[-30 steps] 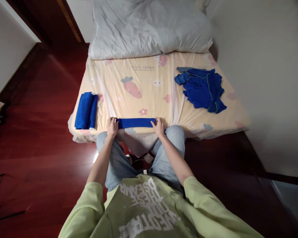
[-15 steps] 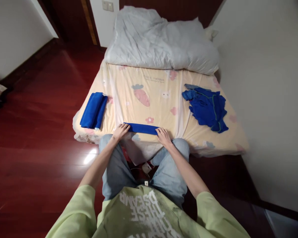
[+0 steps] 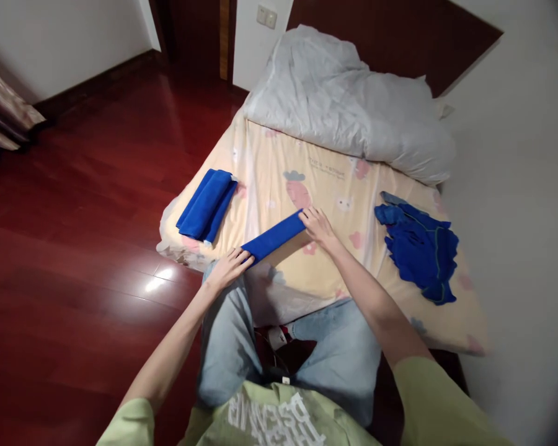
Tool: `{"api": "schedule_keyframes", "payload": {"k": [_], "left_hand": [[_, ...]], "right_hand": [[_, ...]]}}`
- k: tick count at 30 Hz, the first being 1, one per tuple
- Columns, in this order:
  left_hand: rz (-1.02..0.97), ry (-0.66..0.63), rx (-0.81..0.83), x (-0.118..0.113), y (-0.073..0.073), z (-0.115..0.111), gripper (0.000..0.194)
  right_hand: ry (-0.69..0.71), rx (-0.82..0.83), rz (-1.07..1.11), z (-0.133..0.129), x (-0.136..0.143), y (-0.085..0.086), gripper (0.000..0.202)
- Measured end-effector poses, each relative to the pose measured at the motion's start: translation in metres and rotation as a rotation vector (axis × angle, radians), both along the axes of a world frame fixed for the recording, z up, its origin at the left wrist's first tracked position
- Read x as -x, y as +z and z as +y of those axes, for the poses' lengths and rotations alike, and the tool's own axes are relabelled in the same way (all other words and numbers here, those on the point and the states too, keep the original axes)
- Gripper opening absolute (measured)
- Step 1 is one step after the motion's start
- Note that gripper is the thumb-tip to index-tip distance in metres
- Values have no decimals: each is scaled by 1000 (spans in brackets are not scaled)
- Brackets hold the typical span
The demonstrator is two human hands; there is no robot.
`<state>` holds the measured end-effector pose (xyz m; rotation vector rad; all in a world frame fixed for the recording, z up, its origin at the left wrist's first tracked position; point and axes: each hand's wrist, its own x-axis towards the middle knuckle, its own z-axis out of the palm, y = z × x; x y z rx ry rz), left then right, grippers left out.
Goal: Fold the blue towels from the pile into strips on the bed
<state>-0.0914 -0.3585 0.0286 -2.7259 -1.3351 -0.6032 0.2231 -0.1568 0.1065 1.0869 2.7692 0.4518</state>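
A narrow folded strip of blue cloth [image 3: 275, 238] is stretched between my hands, slanting up to the right above the bed's front part. My left hand [image 3: 231, 265] grips its lower left end, and my right hand [image 3: 317, 225] grips the upper right end. Left of the strip, blue folded cloths [image 3: 207, 204] lie side by side on the bed, close to its left edge. A crumpled blue garment [image 3: 421, 248] with thin green seams is spread on the bed's right side.
The bed [image 3: 265, 155] has a yellow printed sheet, with a bunched grey-white quilt [image 3: 348, 99] at its head. My knees are against the front edge. A white wall stands at the right, and a patterned curtain [image 3: 4, 111] hangs at the far left.
My hands have lifted the blue strip and tilted it, the right hand moving up and forward. The view has turned, so the bed sits farther right and slanted.
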Motion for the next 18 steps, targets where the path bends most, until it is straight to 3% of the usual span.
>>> {"api": "schedule_keyframes", "payload": {"k": [4,9,14,18], "left_hand": [[-53,47,-5,34,-4,-2,34],[-43,157,196,59,-14,10,36],[13,161,326,62,-23,26,37],[-12,165,373,58,-25,37,34]], "right_hand": [[180,-15,65,60,96,-3,38],[248,82,217,104,186,-52,37],[157,183,349,130,224,-100,41],[105,279,368,141,228,-113,37]]}}
